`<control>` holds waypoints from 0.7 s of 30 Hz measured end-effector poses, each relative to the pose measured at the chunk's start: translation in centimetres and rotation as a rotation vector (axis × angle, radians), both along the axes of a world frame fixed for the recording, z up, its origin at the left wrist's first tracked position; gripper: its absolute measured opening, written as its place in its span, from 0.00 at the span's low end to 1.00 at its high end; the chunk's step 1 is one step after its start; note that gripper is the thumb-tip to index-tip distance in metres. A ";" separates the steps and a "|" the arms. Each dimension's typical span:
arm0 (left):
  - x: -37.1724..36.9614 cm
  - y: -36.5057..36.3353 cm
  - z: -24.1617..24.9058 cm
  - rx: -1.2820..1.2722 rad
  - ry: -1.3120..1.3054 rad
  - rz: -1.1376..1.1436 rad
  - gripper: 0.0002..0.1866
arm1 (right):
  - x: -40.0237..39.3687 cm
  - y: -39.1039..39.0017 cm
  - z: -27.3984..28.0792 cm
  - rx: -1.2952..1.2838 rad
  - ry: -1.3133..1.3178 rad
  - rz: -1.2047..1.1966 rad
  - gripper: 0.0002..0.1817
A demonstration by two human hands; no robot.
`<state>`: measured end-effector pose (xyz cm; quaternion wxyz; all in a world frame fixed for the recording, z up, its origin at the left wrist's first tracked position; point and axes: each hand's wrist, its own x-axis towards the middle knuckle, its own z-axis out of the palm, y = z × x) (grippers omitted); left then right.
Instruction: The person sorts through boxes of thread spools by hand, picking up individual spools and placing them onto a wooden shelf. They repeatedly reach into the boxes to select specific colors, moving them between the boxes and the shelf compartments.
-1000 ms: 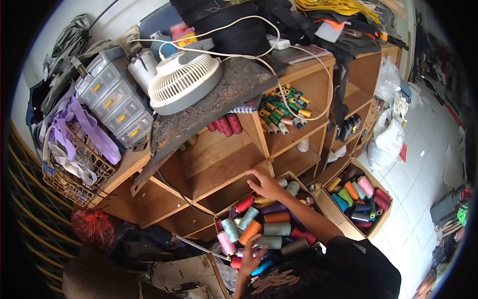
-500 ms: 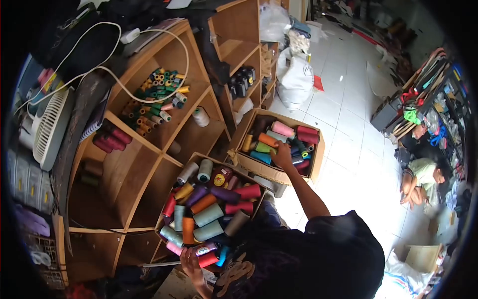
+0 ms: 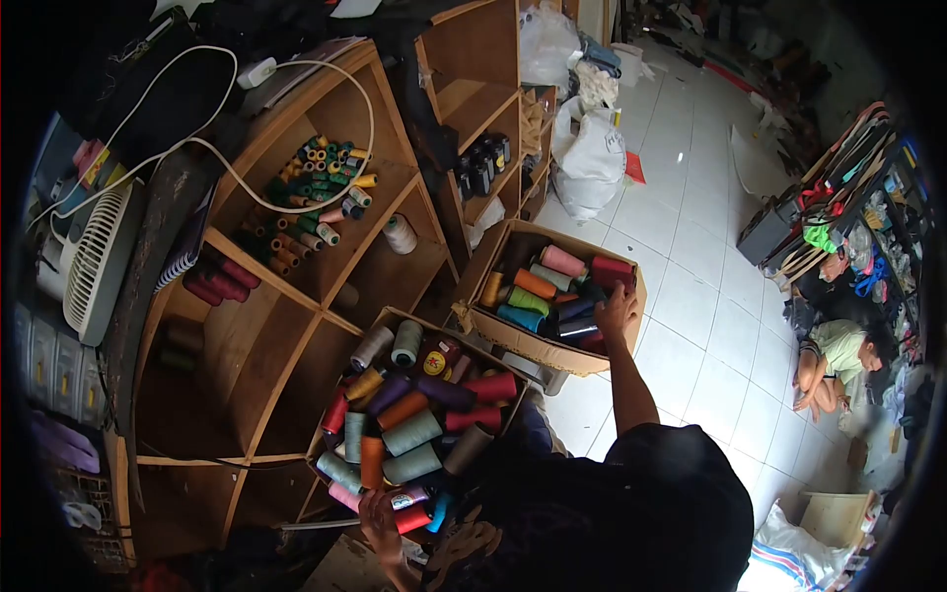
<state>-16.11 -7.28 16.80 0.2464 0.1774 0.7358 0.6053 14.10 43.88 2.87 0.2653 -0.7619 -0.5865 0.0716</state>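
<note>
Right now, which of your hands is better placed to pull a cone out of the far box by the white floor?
Right. The right hand is already at the far box, on its dark cones at the floor-side corner. The left hand is at the bottom edge of the near box, by a red cone.

There are two cardboard boxes full of thread spools, the near box and the far box, one white fan, two hands, and one other person on the floor.
</note>
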 end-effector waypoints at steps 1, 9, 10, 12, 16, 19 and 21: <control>0.2 -0.1 -0.1 -0.006 -0.009 0.010 0.17 | 0.6 0.9 0.8 0.028 -0.001 -0.064 0.36; 0.6 0.0 -0.2 -0.098 0.072 0.001 0.18 | 5.4 7.3 -4.6 -0.027 0.265 -0.183 0.28; 0.7 0.3 0.0 -0.100 0.066 0.006 0.18 | 5.8 7.6 -4.9 -0.066 0.227 -0.133 0.25; 0.8 0.7 0.7 -0.108 0.055 0.020 0.17 | 6.3 7.8 -5.8 -0.146 0.150 -0.032 0.21; 0.1 0.4 -0.2 -0.040 0.043 -0.032 0.18 | 3.4 4.6 -3.2 0.264 0.315 0.040 0.18; -0.4 1.8 0.2 0.050 -0.027 -0.028 0.19 | -2.5 -1.4 4.4 0.336 0.830 0.088 0.14; -0.4 3.8 2.1 0.112 -0.119 -0.052 0.18 | -6.2 -4.9 7.1 0.119 1.441 0.115 0.13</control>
